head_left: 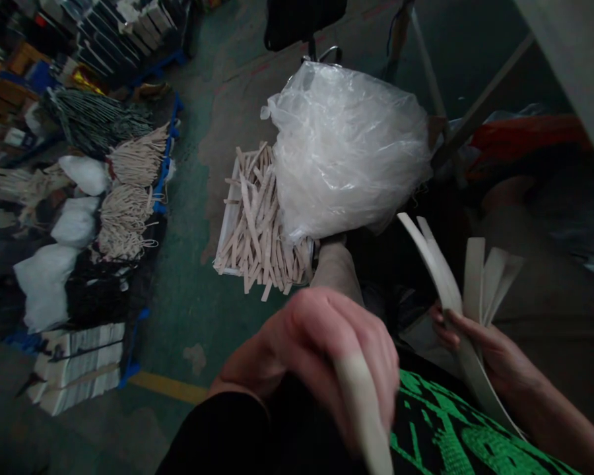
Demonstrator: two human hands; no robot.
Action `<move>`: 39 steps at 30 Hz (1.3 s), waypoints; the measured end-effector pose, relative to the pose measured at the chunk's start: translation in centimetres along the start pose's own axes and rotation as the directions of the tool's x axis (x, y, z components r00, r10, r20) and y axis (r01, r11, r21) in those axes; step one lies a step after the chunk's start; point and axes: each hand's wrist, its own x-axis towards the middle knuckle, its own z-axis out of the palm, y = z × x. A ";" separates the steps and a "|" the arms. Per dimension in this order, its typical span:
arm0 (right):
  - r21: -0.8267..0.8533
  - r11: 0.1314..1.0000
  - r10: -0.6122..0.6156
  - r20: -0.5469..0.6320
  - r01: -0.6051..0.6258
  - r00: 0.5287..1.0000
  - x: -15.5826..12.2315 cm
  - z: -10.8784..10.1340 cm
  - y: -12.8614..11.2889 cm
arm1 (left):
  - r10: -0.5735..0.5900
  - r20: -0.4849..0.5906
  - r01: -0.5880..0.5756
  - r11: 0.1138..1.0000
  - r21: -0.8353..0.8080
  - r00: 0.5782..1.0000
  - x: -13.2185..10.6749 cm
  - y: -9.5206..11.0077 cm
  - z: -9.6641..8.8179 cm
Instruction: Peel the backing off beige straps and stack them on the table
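Observation:
Close to the camera, at the lower middle, my left hand [321, 343] is closed around a flat pale beige strap [361, 396] whose length runs down out of the picture. Its fingertips are partly hidden behind the hand. Further right, my right hand [495, 349] grips several similar flat straps [443, 270]; their ends fan out above the fingers and one long strap curves down below. Beyond my left hand, a white tray [226, 227] on the floor is heaped with beige straps [260, 224]. My hands are apart from each other.
A large clear plastic bag [351, 145] with whitish contents stands against the tray. To the left, pallets hold bundles of cord [133, 211], white bags [47, 284] and a stack of white sheets [82, 363]. A black chair [304, 23] and a table leg [490, 92] are further off.

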 end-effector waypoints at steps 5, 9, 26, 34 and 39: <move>0.103 0.994 -0.030 0.061 0.023 0.998 0.6 0.0 0.2 | 0.289 -0.013 -0.212 0.733 0.646 0.957 15.2 2.1 -2.3; 0.047 0.998 0.031 0.071 -0.034 0.997 1.4 0.1 1.0 | 0.311 -0.155 0.148 0.046 0.988 0.938 22.9 1.3 -5.6; -0.036 0.998 0.044 0.068 -0.042 0.997 1.2 0.4 0.4 | 0.249 -0.261 0.169 0.339 0.925 0.933 19.3 -0.1 -9.1; -0.123 0.992 0.051 0.095 -0.039 0.994 0.9 1.9 0.1 | 0.099 -0.330 0.087 0.859 0.505 0.939 11.9 -4.7 -7.0; -0.151 0.988 0.047 0.171 -0.021 0.984 0.5 2.8 -0.2 | -0.096 -0.202 0.080 0.993 -0.086 0.975 7.2 -5.3 -3.6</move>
